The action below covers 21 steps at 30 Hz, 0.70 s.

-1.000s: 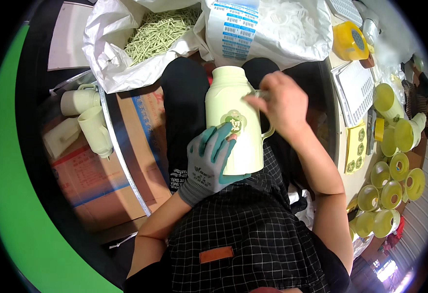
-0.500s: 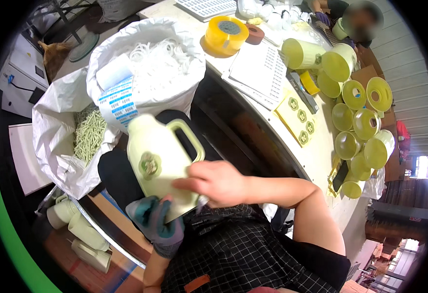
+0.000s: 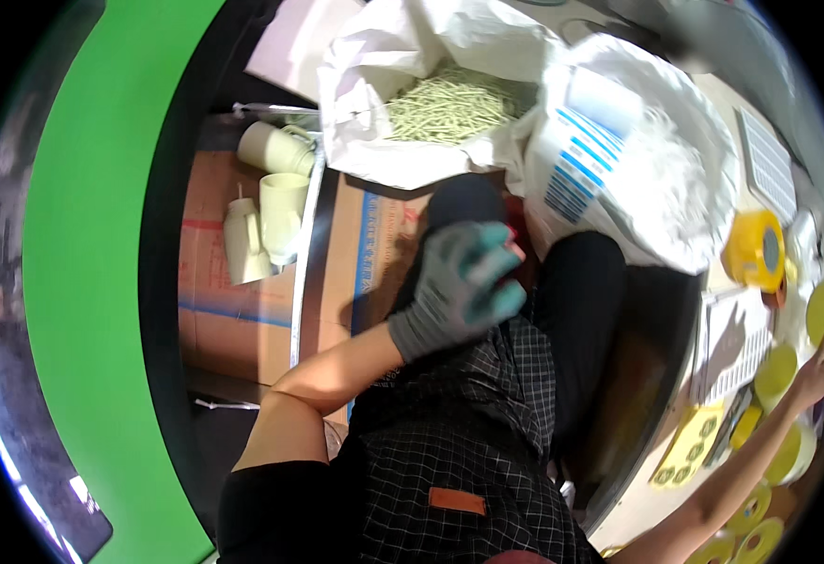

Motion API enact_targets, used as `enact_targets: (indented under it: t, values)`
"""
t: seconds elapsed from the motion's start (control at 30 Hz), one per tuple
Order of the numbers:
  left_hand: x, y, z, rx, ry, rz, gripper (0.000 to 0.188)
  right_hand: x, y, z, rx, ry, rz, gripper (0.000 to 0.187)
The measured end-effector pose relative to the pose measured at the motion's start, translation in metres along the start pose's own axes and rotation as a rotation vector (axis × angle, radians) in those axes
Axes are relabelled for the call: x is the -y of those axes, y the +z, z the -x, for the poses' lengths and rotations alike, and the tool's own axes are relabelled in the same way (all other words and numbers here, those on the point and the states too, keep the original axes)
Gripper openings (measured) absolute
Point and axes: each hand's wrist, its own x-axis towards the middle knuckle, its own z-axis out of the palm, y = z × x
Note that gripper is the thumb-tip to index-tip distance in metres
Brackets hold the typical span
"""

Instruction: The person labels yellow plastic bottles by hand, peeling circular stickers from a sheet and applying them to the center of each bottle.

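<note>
My left hand (image 3: 463,282), in a grey and teal glove, hovers over my lap with its fingers partly curled. Motion blurs them, and I cannot make out whether anything is in them. Far to the right, my bare right hand (image 3: 816,381) reaches over the worktable, fingers stretched out, near a pale green cylindrical container (image 3: 820,312). No held thing shows in it. Beside it lie more pale green containers (image 3: 776,374) and a white printed sheet (image 3: 733,343), on which a hand's shadow falls.
A white sack (image 3: 365,150) holds thin pale green sticks (image 3: 454,103); another sack (image 3: 548,174) holds white loops (image 3: 666,183). Left, pale green jugs (image 3: 245,244) lie in a cardboard box (image 3: 219,324). A yellow tape roll (image 3: 755,249) and sticker sheet (image 3: 689,446) are on the table.
The pale green jug that both hands held is gone from them. My right hand has swung far right across the table. The view has turned toward the left.
</note>
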Motion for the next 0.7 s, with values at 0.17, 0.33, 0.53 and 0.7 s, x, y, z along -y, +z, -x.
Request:
enact_targets:
  t: [0.17,0.33,0.53,0.7]
  values:
    - [0.175,-0.039,0.053,-0.046,-0.497,-0.489,0.055,0.006,0.024,0.154,0.320,0.006,-0.135,0.058]
    - [0.316,-0.129,0.109,0.478,-0.712,-1.149,0.070,0.064,0.001,0.175,0.293,-0.240,0.372,0.056]
    - [0.323,-0.191,0.088,1.227,-0.829,-1.186,0.032,0.223,-0.061,0.211,0.146,-0.618,-0.392,0.052]
    - [0.151,-0.245,-0.004,0.532,-0.305,-0.980,0.023,0.329,-0.137,0.316,0.647,-0.619,-1.005,0.058]
